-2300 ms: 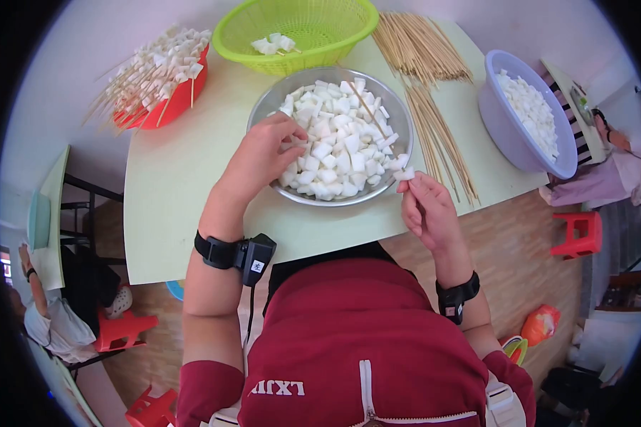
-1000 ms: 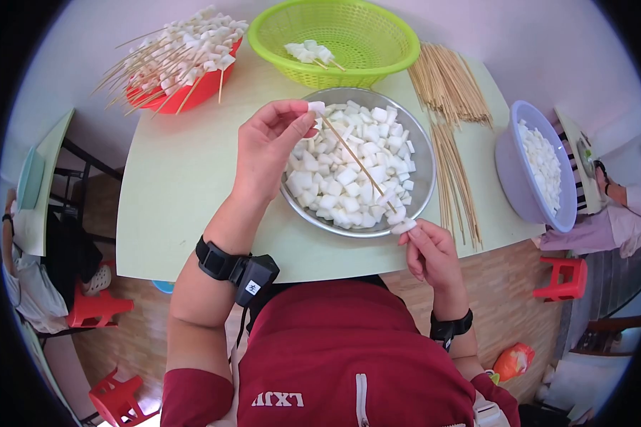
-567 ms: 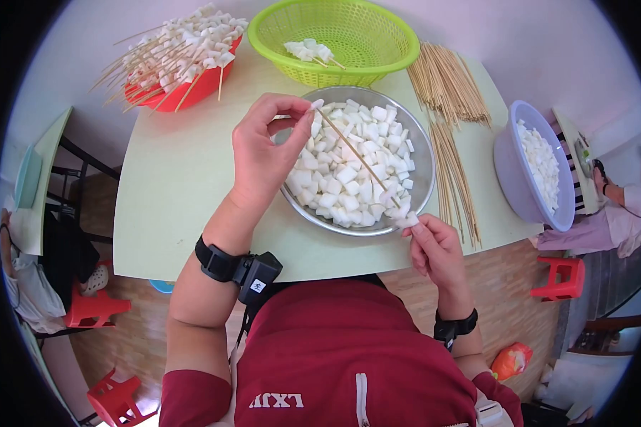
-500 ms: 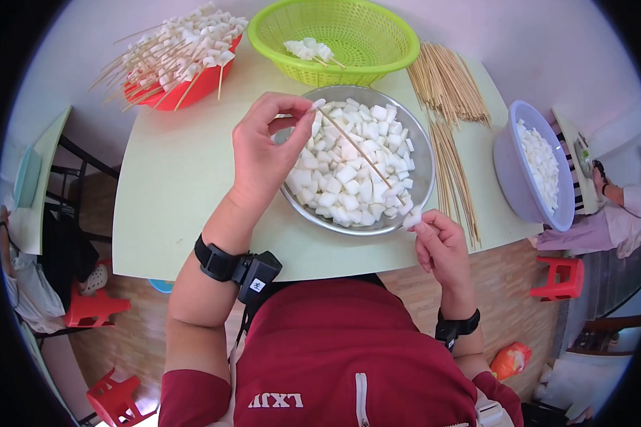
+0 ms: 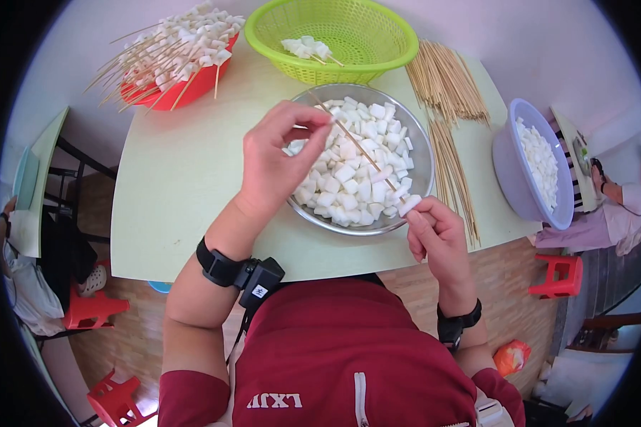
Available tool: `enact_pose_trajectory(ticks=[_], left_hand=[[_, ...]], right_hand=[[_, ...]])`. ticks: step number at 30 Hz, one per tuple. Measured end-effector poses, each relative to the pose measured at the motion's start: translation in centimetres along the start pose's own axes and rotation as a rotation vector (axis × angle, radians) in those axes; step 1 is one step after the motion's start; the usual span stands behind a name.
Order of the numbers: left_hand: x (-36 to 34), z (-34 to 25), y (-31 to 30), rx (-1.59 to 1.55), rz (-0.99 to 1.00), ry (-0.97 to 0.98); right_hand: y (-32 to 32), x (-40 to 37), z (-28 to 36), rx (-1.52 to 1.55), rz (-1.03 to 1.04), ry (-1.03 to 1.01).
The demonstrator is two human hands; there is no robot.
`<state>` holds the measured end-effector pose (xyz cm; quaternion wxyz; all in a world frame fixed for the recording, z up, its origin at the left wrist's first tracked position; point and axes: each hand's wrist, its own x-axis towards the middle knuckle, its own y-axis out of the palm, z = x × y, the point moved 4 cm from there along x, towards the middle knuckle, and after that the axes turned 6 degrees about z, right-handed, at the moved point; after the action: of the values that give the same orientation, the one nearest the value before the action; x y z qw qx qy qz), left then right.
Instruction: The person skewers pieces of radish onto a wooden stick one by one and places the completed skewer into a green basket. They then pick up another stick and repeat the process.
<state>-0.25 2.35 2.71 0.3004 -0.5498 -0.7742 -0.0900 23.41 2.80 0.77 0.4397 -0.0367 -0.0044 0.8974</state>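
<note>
My left hand [image 5: 285, 146] is closed in a pinch on a thin wooden skewer [image 5: 360, 147], whose upper end sticks out past the fingertips. The skewer slants down to the right over a steel bowl [image 5: 429, 160] heaped with white chunks [image 5: 345, 173] of a food I cannot identify. Near the skewer's lower end sit white pieces. My right hand [image 5: 438, 231] pinches a white chunk [image 5: 409, 206] between thumb and forefinger, at the lower tip of the skewer. Whether the tip has entered that chunk is hard to see.
A red basin [image 5: 185, 94] piled with filled skewers stands back left. Beside it, a green basket [image 5: 367, 73] holds a few more. Bare skewers [image 5: 449, 82] lie on the table's right, near a lilac tub [image 5: 509, 167] of white chunks. Other people sit at both sides, near red stools [image 5: 557, 276].
My left hand has shifted right and slightly down along the skewer, leaving its upper end showing. My right hand has moved slightly up, bringing its white chunk to the skewer's lower tip.
</note>
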Motion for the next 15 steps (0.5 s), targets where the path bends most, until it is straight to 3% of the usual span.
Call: enact_pose_trajectory(ticks=[5,7,15], left_hand=[[-0.3,-0.5,0.4,-0.083,-0.007,0.020],[-0.6,-0.8,1.1,-0.005,0.133,0.027],[-0.6,-0.9,1.3,-0.028,0.085,0.056]], right_hand=[[0.6,0.7,-0.2,0.160,0.113,0.063],[1.1,1.1,-0.6,0.283,0.145,0.093],[1.6,1.6,-0.3,0.194,0.074,0.054]])
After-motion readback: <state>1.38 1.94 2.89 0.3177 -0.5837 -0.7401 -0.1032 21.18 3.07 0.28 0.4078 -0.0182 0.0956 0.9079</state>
